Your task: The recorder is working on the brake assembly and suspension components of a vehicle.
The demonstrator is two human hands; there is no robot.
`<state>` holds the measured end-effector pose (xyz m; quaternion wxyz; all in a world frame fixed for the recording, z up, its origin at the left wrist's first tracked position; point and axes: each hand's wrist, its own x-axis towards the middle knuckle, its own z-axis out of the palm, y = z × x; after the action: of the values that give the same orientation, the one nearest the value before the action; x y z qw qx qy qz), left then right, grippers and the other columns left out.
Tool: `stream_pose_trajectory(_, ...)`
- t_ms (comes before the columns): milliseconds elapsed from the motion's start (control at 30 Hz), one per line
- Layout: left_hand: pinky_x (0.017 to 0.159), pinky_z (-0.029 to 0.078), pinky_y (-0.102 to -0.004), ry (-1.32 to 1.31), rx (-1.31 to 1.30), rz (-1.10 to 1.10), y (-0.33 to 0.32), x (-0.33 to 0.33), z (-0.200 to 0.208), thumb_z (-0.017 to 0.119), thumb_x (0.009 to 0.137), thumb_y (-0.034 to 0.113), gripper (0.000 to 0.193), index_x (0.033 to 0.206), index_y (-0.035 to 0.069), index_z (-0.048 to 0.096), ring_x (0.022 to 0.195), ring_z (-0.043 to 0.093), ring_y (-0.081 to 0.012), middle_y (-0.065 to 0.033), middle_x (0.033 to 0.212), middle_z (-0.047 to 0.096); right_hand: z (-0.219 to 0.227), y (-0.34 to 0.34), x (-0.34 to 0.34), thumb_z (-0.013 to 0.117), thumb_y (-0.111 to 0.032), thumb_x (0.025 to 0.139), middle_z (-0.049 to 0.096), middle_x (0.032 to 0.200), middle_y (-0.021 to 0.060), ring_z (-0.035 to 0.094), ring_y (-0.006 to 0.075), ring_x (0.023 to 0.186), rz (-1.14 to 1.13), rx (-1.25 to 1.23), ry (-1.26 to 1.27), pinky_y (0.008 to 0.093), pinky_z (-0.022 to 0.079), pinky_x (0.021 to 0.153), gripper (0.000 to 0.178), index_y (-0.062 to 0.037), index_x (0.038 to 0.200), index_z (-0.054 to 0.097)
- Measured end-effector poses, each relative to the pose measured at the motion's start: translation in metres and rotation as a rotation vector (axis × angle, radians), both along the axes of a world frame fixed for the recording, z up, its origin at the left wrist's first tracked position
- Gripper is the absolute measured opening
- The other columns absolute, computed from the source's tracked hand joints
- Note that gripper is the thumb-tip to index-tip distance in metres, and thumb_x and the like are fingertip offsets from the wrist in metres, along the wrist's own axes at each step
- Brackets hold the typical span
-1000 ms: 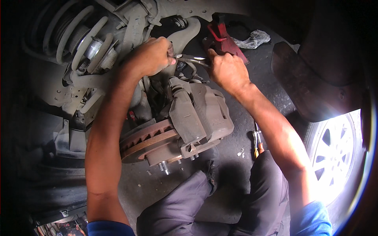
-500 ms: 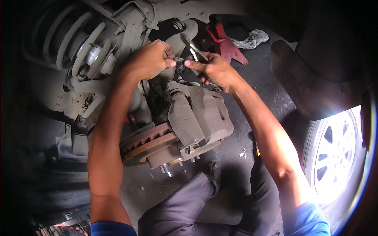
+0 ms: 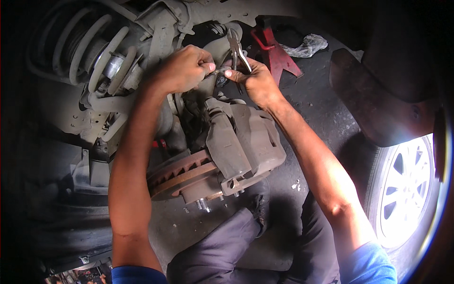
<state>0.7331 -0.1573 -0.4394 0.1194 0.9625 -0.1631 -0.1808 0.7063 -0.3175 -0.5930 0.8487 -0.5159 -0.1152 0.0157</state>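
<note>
While the right hand (image 3: 257,80) wraps its grip around metal pliers (image 3: 236,47), their bare steel nose pointing to the far side, its thumb reaches left to a small, dull piece (image 3: 221,71) between the two hands. The left hand (image 3: 187,71) closes thumb and finger at that piece's left end; fingers cover much of it, so its full shape is hard to make out. Just nearer sits a dusty, blocky caliper (image 3: 257,146) of grey cast metal, covering part of a round brake disc (image 3: 179,173) with a rusty, slotted rim. To the far left, a thick coil spring (image 3: 100,57) fades into shadow. Far right of the pliers stand a red metal stand (image 3: 279,57) and crumpled clear plastic (image 3: 307,46). At right, glare washes out a spoked wheel (image 3: 406,189).
</note>
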Motion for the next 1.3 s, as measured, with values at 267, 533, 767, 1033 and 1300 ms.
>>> stream_pose_trajectory(267,0.064,0.060,-0.0356,-0.023,0.089,0.005,-0.004,-0.002,-0.001,0.059,0.102,0.024,0.032,0.102,-0.007,0.066,0.074,0.066,-0.0195,-0.0117,0.085,0.067,-0.002,0.002,-0.003,0.074,-0.006,0.095,0.069,0.095,0.0014,0.057,0.0097,0.085,-0.009,0.088,-0.030,0.0268,0.048,0.078,0.020,-0.0006,0.113,0.070)
stream_pose_trajectory(533,0.056,0.051,-0.0347,-0.153,-0.068,0.041,-0.001,-0.006,-0.010,0.066,0.098,0.014,0.019,0.101,-0.005,0.066,0.065,0.063,-0.0155,-0.0088,0.078,0.067,-0.002,0.005,-0.001,0.074,-0.009,0.096,0.059,0.081,-0.0018,0.051,0.0085,0.077,-0.035,-0.074,-0.085,0.0284,0.046,0.071,0.013,-0.0013,0.102,0.066)
stream_pose_trajectory(767,0.059,0.051,-0.0327,-0.121,0.024,0.028,-0.004,-0.006,-0.003,0.065,0.096,0.007,0.016,0.104,-0.006,0.068,0.065,0.063,-0.0135,-0.0111,0.081,0.070,0.008,0.002,0.001,0.074,-0.014,0.097,0.059,0.080,-0.0004,0.048,0.0091,0.072,-0.003,-0.138,-0.070,0.0292,0.043,0.065,0.018,0.0009,0.102,0.066)
stream_pose_trajectory(1033,0.072,0.053,-0.0308,0.068,-0.052,0.001,-0.004,-0.005,0.001,0.063,0.094,0.003,0.023,0.110,-0.012,0.067,0.078,0.068,-0.0154,-0.0122,0.088,0.073,0.002,0.003,0.013,0.079,-0.021,0.092,0.063,0.087,0.0070,0.054,0.0137,0.074,-0.096,-0.110,-0.088,0.0314,0.048,0.069,0.032,0.0002,0.109,0.062)
stream_pose_trajectory(1300,0.084,0.053,-0.0312,0.105,-0.128,-0.040,-0.002,-0.003,0.003,0.062,0.093,0.002,0.030,0.117,-0.015,0.062,0.095,0.071,-0.0196,-0.0177,0.101,0.075,0.021,0.000,0.002,0.083,-0.026,0.087,0.060,0.097,0.0180,0.065,0.0363,0.083,-0.564,-0.514,-0.272,0.0461,0.052,0.075,0.040,-0.0008,0.113,0.065)
